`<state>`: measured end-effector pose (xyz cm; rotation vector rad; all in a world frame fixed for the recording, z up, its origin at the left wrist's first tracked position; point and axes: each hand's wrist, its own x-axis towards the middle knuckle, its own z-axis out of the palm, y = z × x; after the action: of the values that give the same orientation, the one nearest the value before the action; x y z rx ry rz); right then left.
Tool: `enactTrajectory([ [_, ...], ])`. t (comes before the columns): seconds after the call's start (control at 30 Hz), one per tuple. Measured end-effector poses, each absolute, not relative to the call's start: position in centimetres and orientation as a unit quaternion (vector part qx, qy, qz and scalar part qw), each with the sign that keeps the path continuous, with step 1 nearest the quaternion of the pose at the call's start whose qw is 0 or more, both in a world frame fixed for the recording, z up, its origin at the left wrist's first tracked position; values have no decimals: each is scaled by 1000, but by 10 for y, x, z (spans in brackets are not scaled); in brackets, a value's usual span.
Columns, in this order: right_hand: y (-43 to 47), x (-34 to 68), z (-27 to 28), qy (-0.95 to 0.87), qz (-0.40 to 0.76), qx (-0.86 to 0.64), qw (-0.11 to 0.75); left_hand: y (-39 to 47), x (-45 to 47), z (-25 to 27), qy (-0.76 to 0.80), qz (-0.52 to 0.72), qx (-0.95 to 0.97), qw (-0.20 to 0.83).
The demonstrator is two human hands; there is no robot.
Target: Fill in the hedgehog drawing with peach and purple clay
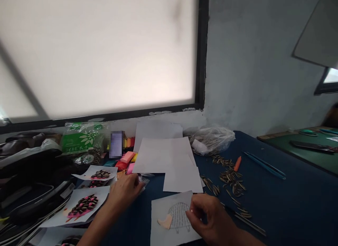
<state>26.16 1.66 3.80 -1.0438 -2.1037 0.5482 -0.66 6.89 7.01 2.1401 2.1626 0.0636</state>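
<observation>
As the head view shows, the drawing sheet (pixel 165 236) lies partly behind the right hand (pixel 208 216), whose fingers are curled over its right side, apart from the peach piece (pixel 165 222). The left hand (pixel 126 188) has bent fingers at a clear wrapper (pixel 145 182); whether either hand pinches something, I cannot tell.

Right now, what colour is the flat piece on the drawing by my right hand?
The flat piece on the drawing is pale peach, seen in the head view.
</observation>
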Motion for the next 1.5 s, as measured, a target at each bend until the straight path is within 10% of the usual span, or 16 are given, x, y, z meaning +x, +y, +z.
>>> enactTrajectory([
  [0.8, 77, 176, 53, -800, 348, -417, 256, 70, -20, 44, 691, 85, 717, -17],
  [1.5, 101, 202, 48, -711, 464, -438, 296, 101, 26, 64, 522, 364, 743, 209],
])
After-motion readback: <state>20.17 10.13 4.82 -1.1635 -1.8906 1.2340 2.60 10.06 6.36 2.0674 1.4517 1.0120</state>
